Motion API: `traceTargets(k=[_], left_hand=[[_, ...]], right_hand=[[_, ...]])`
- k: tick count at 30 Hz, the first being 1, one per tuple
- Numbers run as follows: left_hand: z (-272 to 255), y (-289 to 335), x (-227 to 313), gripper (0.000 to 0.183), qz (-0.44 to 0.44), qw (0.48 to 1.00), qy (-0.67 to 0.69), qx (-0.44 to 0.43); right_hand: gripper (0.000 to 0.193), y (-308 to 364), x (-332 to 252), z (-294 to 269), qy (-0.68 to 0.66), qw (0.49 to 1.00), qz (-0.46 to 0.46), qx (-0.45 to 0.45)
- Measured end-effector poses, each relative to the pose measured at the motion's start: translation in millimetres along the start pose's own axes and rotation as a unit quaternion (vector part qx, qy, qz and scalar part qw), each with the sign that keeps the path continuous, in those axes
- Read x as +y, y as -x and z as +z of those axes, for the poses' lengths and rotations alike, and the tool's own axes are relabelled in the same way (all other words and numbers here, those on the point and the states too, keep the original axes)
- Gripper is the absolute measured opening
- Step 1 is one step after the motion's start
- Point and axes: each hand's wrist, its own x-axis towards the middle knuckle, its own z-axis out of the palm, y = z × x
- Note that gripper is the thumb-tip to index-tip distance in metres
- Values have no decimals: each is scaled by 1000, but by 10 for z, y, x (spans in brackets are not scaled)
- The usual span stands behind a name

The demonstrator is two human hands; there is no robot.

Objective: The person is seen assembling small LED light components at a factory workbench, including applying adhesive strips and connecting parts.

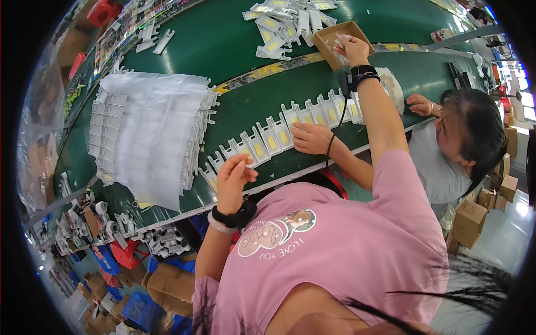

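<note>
My left hand is closed in a pinch over the near end of a row of white plastic housings with yellow strips. A small yellowish piece shows at its fingertips. My right hand reaches into a shallow cardboard box at the far side. Its fingers are drawn together over small whitish pieces, and what they grip is hidden. Another person's hand touches the middle of the row, beneath my right arm.
A stack of white housings under a translucent sheet stands on the green table to the left. More housings lie heaped at the back. A co-worker sits at the right, a hand on the table. Cardboard boxes stand on the floor behind.
</note>
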Motion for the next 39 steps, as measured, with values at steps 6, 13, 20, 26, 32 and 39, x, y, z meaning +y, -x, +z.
traceTargets(k=[6, 13, 20, 26, 32, 39], left_hand=[[156, -394, -63, 44, -121, 951, 265, -99], [62, -479, -69, 50, -245, 884, 363, -165], [-156, -436, -459, 38, -302, 836, 424, -173], [-141, -378, -457, 36, -241, 867, 413, -141], [-15, -319, -402, 41, -216, 857, 435, -171], [74, -344, -508, 39, -207, 879, 408, -132]], right_hand=[[23, 1404, -508, 527, -82, 979, 11, -185], [19, 3360, -169, 837, 329, 788, -420, -306], [18, 3627, -19, 908, 359, 767, -442, -297], [22, 3489, -70, 757, 238, 851, -361, -299], [11, 3338, 67, 593, 264, 862, -321, -289], [18, 3229, 157, 477, 341, 781, -378, -361]])
